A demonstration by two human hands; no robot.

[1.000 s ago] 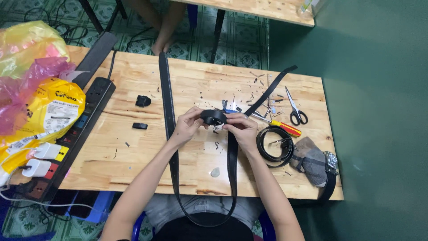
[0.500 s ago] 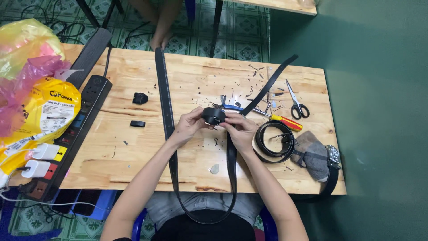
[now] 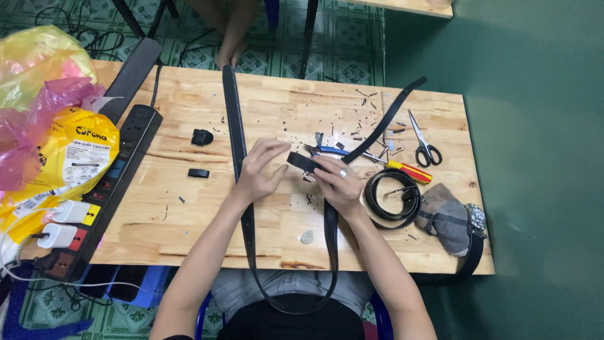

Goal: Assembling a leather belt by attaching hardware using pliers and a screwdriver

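A long black belt [image 3: 237, 145] runs down the wooden table [image 3: 189, 233], loops over my lap and comes back up to my right hand [image 3: 340, 183]. From there it carries on toward the far right edge. My right hand grips the strap where a flat black clasp piece [image 3: 302, 162] sticks out to the left. My left hand [image 3: 260, 171] has its fingers stretched out and pinches the left end of that clasp between fingertips and thumb. Both hands are at the table's middle, close together.
Right of my hands lie blue-handled pliers [image 3: 328, 150], a red-and-yellow screwdriver [image 3: 410, 171], scissors [image 3: 425, 143], a coiled black belt [image 3: 392, 196], a grey pouch [image 3: 444, 215] and a watch [image 3: 475, 220]. Two small black parts [image 3: 201, 136] lie left. A power strip [image 3: 119, 173] and plastic bags [image 3: 44, 119] fill the left edge. Another person's foot [image 3: 231, 47] is beyond the table.
The clasp piece now lies flatter and stretched out between my hands, and my left fingers have straightened. The belt and the tools have stayed where they were.
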